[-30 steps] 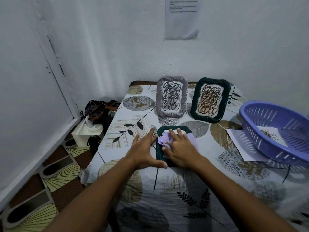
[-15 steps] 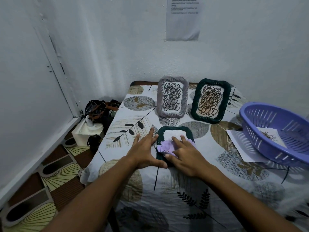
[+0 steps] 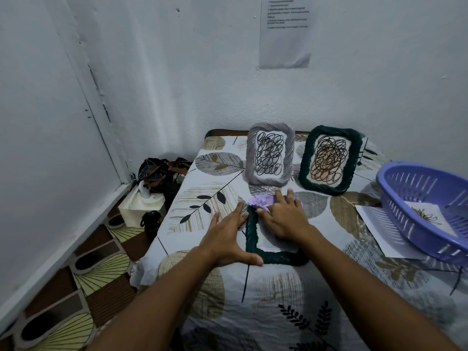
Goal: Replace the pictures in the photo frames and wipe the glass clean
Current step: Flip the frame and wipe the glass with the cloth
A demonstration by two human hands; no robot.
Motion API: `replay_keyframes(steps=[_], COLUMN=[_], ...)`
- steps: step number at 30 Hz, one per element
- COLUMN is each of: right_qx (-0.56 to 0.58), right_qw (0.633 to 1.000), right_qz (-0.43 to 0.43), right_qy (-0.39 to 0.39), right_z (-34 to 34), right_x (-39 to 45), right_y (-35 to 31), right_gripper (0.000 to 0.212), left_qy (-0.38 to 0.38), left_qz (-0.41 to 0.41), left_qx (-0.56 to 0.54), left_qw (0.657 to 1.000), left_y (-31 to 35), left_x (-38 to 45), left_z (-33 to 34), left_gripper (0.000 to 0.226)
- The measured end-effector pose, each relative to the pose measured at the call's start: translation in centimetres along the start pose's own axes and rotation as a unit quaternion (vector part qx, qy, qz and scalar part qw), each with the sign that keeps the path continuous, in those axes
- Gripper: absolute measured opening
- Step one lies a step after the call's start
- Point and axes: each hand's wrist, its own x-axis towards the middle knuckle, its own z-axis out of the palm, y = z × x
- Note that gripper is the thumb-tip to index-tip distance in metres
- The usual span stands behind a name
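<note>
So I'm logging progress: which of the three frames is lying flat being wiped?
The dark green frame nearest the person, flat under the right hand and purple cloth. The grey frame and other green frame stand upright behind.

Dim bluish light, soft shadows, wide-angle edge distortion.

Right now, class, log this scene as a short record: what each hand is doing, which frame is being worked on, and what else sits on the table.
left hand: flat beside the flat frame, thumb on its near edge
right hand: presses purple cloth on the glass
flat frame: dark green, lying on the table
standing frames: grey frame, green frame, both upright with scribble pictures
basket: purple, holds a picture
loose paper: partly under the basket
</note>
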Motion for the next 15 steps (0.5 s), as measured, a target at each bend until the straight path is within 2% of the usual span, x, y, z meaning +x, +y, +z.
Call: replay_keyframes(steps=[9,15], right_qx=[0.022,0.040], right_qw=[0.995,0.995], right_qz=[0.092,0.096], right_qy=[-0.014,0.002], right_z=[-1.2,-0.6], right_x=[-0.9,-1.7], right_y=[3.8,3.4], right_gripper=[0.059,0.055], left_qy=[-0.021,-0.020], left_qz=[0.008,0.001], left_qx=[0.078,0.079], left_qw=[0.997,0.997], left_y=[-0.1,0.0], left_x=[0.1,0.1], left_z=[0.1,0.0], left_gripper=[0.116,0.116])
